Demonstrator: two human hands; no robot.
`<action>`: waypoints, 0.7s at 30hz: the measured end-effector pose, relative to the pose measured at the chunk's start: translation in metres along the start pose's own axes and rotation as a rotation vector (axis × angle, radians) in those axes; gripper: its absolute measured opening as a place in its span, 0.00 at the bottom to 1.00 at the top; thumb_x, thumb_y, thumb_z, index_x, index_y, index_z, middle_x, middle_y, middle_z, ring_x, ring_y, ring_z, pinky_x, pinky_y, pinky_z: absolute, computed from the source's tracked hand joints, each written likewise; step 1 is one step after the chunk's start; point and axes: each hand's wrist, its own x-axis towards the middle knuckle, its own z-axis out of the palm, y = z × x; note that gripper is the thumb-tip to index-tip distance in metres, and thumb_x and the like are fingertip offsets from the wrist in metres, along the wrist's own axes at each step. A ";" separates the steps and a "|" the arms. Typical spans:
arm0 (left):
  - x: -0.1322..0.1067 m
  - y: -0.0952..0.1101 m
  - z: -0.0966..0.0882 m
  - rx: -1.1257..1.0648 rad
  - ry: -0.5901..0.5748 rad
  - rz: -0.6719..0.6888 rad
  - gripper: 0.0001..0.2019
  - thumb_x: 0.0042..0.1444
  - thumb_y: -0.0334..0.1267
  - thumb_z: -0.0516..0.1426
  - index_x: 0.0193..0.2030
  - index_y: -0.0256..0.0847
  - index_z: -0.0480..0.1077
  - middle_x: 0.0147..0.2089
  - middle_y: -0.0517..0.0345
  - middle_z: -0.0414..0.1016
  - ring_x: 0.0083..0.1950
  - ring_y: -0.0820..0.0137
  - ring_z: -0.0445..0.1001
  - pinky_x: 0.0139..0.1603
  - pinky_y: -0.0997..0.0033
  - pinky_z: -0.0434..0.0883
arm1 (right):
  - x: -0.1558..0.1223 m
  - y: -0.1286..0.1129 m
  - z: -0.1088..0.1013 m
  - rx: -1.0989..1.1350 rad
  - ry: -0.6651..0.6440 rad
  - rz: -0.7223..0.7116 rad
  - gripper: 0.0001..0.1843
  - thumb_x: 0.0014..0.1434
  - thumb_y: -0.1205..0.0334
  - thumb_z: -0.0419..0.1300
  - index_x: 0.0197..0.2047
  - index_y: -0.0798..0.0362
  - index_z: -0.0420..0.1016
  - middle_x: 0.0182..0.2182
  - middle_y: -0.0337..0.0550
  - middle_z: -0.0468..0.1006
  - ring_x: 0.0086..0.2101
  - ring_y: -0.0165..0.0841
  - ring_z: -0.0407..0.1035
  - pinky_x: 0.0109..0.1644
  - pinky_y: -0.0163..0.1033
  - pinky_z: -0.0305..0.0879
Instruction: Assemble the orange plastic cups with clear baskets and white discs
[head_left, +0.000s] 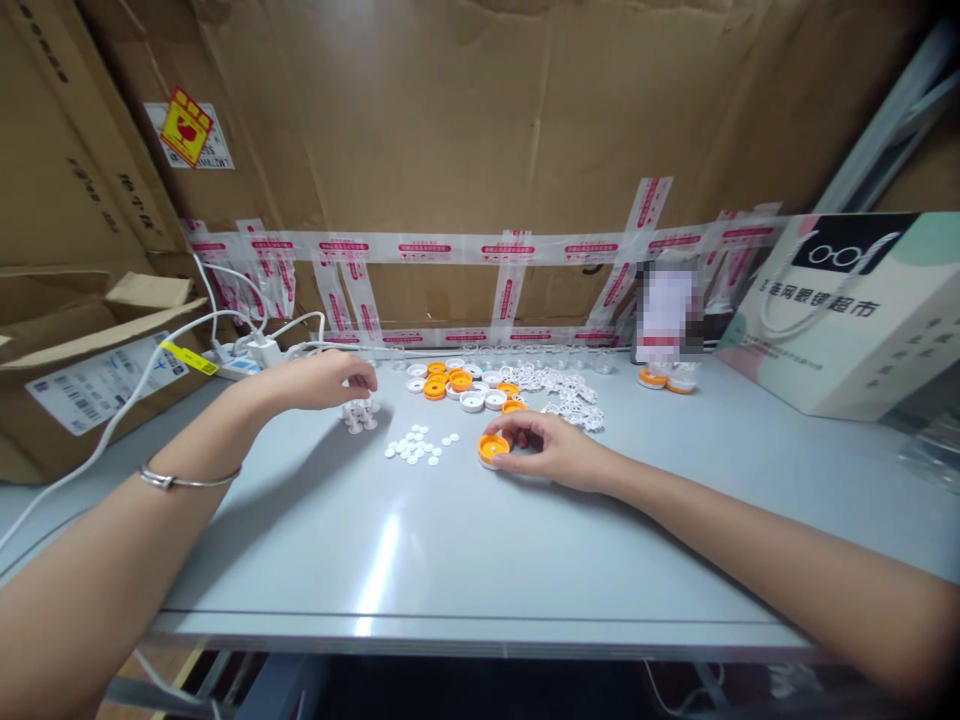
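My right hand [551, 448] grips an orange round cap with a white base [493, 449], thumb and fingers at its sides, on the grey table. Over a cluster of small white spool-shaped parts [360, 416] hangs my left hand [330, 380], its fingers curled downward; what the fingertips hold, if anything, is hidden. Small white discs [414, 446] lie scattered between the two hands. Behind them sits a group of orange caps [435, 388] and white round caps [472, 402]. White ring-like pieces [574, 390] are heaped behind my right hand.
A large taped cardboard box [525, 130] walls off the back. An opened carton [90, 370] and a white charger with cables [264, 350] stand at left. To the right are a paper bag [840, 320] and a phone-like object [667, 310]. The table's front edge [480, 632] runs nearest me.
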 end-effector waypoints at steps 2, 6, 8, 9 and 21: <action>0.000 0.011 0.000 -0.005 0.001 0.020 0.11 0.53 0.38 0.50 0.38 0.42 0.72 0.38 0.57 0.76 0.37 0.70 0.72 0.35 0.76 0.65 | 0.000 0.001 0.001 0.015 0.000 -0.006 0.20 0.48 0.52 0.62 0.43 0.51 0.72 0.32 0.39 0.69 0.31 0.29 0.62 0.35 0.34 0.59; 0.001 0.030 0.002 -0.009 0.045 0.094 0.12 0.55 0.37 0.48 0.38 0.41 0.72 0.37 0.56 0.75 0.36 0.69 0.71 0.36 0.73 0.66 | 0.001 -0.001 -0.006 0.097 0.137 -0.004 0.21 0.51 0.48 0.59 0.45 0.51 0.73 0.31 0.40 0.71 0.29 0.28 0.63 0.34 0.35 0.60; 0.001 0.038 0.004 -0.009 0.083 0.129 0.12 0.56 0.37 0.48 0.39 0.41 0.72 0.38 0.55 0.75 0.36 0.69 0.71 0.37 0.73 0.66 | 0.002 -0.003 -0.017 0.141 0.283 -0.005 0.20 0.53 0.46 0.56 0.41 0.52 0.74 0.32 0.41 0.73 0.31 0.29 0.65 0.35 0.35 0.60; 0.001 0.041 0.005 -0.010 0.103 0.146 0.12 0.56 0.37 0.47 0.39 0.41 0.72 0.38 0.55 0.75 0.37 0.69 0.71 0.37 0.72 0.66 | 0.002 -0.003 -0.024 0.151 0.348 -0.006 0.20 0.53 0.45 0.56 0.40 0.53 0.74 0.32 0.41 0.73 0.32 0.30 0.65 0.36 0.35 0.60; 0.004 0.058 0.019 -0.010 0.066 0.231 0.13 0.58 0.35 0.46 0.37 0.39 0.71 0.37 0.53 0.74 0.37 0.69 0.71 0.39 0.71 0.66 | 0.007 0.044 -0.084 -0.376 0.239 0.073 0.14 0.51 0.50 0.57 0.33 0.51 0.76 0.30 0.41 0.75 0.31 0.34 0.65 0.35 0.39 0.60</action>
